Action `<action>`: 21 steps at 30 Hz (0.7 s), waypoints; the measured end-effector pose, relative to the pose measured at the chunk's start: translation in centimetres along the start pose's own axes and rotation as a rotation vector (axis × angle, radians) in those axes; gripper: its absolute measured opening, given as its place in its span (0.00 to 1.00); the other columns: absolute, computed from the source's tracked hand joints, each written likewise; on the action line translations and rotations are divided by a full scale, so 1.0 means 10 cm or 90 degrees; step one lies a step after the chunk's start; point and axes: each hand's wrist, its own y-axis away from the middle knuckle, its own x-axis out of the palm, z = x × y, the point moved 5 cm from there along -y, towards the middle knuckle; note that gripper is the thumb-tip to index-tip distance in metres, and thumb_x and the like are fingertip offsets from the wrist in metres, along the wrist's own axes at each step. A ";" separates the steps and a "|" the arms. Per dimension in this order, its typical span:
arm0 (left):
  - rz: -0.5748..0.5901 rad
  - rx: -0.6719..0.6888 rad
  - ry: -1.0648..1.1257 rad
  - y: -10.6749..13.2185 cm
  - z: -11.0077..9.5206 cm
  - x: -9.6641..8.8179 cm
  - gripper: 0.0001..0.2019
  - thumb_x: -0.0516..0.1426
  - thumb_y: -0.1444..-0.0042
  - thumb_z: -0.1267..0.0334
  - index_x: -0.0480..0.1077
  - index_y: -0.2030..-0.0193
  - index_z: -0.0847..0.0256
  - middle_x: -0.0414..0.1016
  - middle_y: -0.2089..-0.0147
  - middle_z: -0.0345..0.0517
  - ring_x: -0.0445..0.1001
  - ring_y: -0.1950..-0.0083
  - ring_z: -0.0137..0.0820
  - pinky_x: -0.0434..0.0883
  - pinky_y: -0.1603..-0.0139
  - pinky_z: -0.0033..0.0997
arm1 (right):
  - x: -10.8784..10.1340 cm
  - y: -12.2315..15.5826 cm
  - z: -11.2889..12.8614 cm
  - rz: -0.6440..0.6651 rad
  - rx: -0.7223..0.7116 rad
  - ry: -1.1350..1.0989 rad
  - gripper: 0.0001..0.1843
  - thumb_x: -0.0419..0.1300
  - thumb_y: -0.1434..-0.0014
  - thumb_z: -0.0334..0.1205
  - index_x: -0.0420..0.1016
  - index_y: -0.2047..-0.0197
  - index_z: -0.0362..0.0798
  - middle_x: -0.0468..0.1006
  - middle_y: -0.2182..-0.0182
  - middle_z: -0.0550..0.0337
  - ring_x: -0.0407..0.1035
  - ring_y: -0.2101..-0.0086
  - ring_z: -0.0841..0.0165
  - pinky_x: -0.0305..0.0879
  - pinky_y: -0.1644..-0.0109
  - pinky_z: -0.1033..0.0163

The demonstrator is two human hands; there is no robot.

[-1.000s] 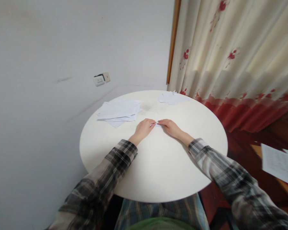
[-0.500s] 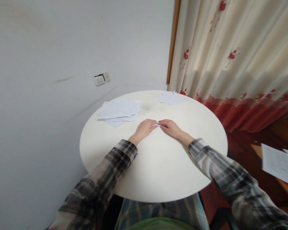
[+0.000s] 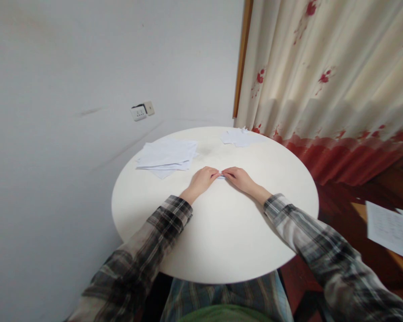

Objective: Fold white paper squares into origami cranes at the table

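Observation:
A small folded piece of white paper [image 3: 221, 176] lies between my hands near the middle of the round white table [image 3: 218, 232]. My left hand [image 3: 203, 178] pinches its left end, the fingertips closed on it. From the other side my right hand [image 3: 237, 177] grips the right end between thumb and fingers. Both hands rest low at the tabletop, their fingertips almost meeting. Most of the paper is covered by the fingers, so its exact folded shape cannot be made out.
A stack of white paper sheets [image 3: 168, 154] lies at the table's back left. Smaller white paper pieces [image 3: 240, 137] lie at the far edge. The wall with a socket [image 3: 139, 112] is on the left, a curtain [image 3: 322, 89] behind right. Written sheets [image 3: 391, 228] lie lower right.
The fingers have shifted slightly on the paper, which now shows a flat strip nearer to me below the fingertips. The arms have stayed nearly in place.

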 end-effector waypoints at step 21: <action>0.004 0.012 0.002 -0.03 0.00 0.02 0.13 0.47 0.40 0.62 0.71 0.61 0.61 0.73 0.60 0.47 0.68 0.55 0.33 0.65 0.52 0.33 | -0.04 0.03 0.03 -0.022 -0.008 -0.036 0.12 0.53 0.44 0.30 0.71 0.56 0.46 0.76 0.62 0.55 0.67 0.61 0.68 0.61 0.54 0.61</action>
